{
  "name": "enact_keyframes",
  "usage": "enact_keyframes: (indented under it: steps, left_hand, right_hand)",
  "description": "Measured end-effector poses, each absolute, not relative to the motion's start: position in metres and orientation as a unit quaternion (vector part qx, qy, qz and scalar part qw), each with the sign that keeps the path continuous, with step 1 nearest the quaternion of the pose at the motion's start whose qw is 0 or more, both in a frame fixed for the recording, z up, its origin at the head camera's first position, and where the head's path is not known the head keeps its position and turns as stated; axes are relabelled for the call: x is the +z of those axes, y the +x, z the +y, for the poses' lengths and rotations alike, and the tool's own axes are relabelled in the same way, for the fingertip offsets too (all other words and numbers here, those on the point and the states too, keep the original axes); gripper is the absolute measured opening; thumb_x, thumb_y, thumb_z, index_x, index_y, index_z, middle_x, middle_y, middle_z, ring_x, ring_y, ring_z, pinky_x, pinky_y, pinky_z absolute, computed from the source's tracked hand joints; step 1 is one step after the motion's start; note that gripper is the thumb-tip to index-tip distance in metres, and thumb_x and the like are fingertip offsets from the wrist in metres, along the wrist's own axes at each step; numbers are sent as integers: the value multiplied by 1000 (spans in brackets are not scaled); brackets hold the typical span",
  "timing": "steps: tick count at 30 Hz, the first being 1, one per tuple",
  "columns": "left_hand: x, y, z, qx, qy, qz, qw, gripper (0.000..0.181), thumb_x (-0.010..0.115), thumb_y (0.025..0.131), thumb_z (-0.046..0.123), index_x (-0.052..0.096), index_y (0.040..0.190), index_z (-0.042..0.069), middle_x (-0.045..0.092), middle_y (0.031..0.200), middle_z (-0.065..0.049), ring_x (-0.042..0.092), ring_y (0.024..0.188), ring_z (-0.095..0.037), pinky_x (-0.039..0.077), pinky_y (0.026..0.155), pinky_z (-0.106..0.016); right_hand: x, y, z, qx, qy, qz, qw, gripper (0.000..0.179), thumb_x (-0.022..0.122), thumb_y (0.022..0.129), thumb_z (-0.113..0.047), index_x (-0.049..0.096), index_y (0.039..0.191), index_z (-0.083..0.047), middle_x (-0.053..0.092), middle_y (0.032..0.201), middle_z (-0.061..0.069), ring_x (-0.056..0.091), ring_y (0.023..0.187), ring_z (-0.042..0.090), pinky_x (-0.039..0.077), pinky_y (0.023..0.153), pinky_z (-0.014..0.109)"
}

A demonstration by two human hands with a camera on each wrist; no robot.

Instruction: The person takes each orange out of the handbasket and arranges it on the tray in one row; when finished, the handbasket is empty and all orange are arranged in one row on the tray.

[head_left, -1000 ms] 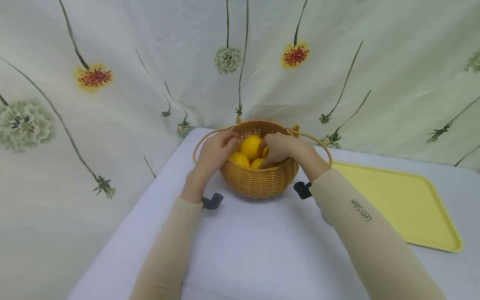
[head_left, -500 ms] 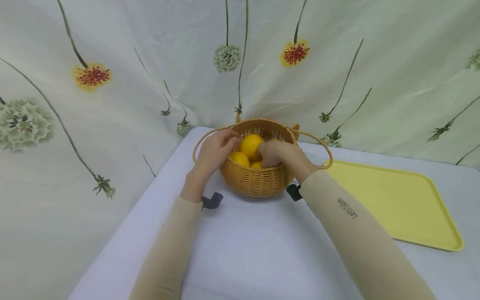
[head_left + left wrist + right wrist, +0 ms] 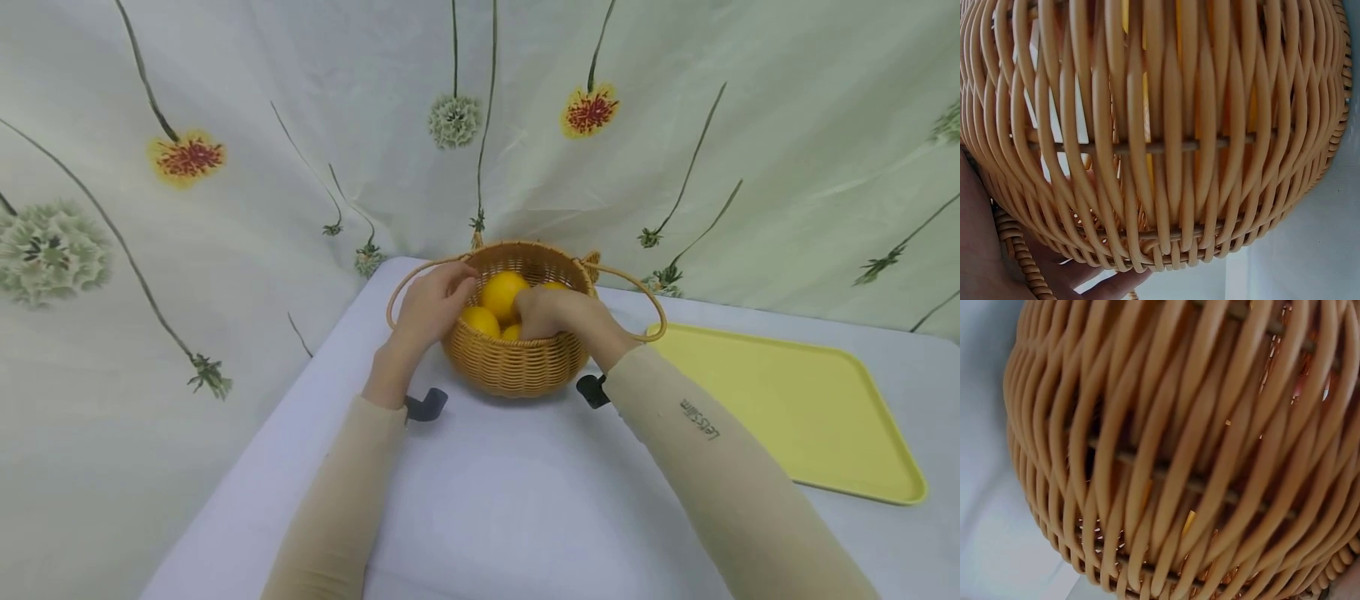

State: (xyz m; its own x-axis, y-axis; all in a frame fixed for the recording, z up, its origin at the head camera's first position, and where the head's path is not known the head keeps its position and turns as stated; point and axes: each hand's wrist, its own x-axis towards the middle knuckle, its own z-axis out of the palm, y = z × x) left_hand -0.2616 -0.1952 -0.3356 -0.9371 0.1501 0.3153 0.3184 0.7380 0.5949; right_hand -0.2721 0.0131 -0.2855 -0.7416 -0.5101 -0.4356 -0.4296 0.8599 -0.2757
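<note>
A woven wicker basket [image 3: 517, 367] with a looped handle at each side stands near the far edge of the table. Inside lie several yellow-orange round fruits, among them a large fruit [image 3: 501, 293] and a smaller-looking fruit [image 3: 480, 321]. My left hand [image 3: 429, 308] holds the basket's left rim, within the left handle. In the left wrist view its fingers [image 3: 1113, 287] pass behind the rim. My right hand [image 3: 558, 312] reaches over the right rim into the basket; its fingertips are hidden among the fruits. Woven basket wall [image 3: 1179, 425] fills most of the right wrist view.
A yellow rectangular tray [image 3: 810, 408] lies on the table to the right, partly behind the right sleeve. White cloth [image 3: 480, 500] covers the table. A flower-printed curtain [image 3: 525, 183] hangs close behind the basket and along the left.
My right hand has moved left and deeper into the basket, uncovering a fruit at the right side. My left hand stays at the rim, and the basket has hardly moved.
</note>
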Motion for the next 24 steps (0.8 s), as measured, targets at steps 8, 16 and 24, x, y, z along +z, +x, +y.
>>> enact_keyframes:
  steps: [8, 16, 24]
  left_hand:
    - [-335, -259, -195, -335, -125, -926, 126, 36, 52, 107, 34, 72, 129, 14, 74, 128, -5, 66, 112, -28, 51, 102, -48]
    - [-336, -259, -199, -333, -122, -926, 130, 36, 52, 106, 33, 72, 128, 12, 74, 129, -7, 66, 118, -31, 50, 106, -50]
    - [-337, -261, -195, -334, -126, -925, 127, 36, 52, 107, 35, 71, 129, 13, 74, 128, -7, 66, 115, -30, 51, 103, -50]
  right_hand:
    - [-278, -271, 19, -105, -258, 933, 228, 35, 75, 94, -37, 72, 109, -6, 69, 100, 4, 62, 95, 22, 52, 90, 36]
    - [-278, -269, 4, -74, -242, 924, 285, 19, 64, 97, -21, 63, 109, -6, 59, 98, 5, 54, 92, 22, 45, 86, 34]
    - [-284, -269, 10, -86, -238, 936, 243, 31, 67, 95, -25, 68, 118, -5, 63, 103, 8, 56, 95, 24, 46, 88, 37]
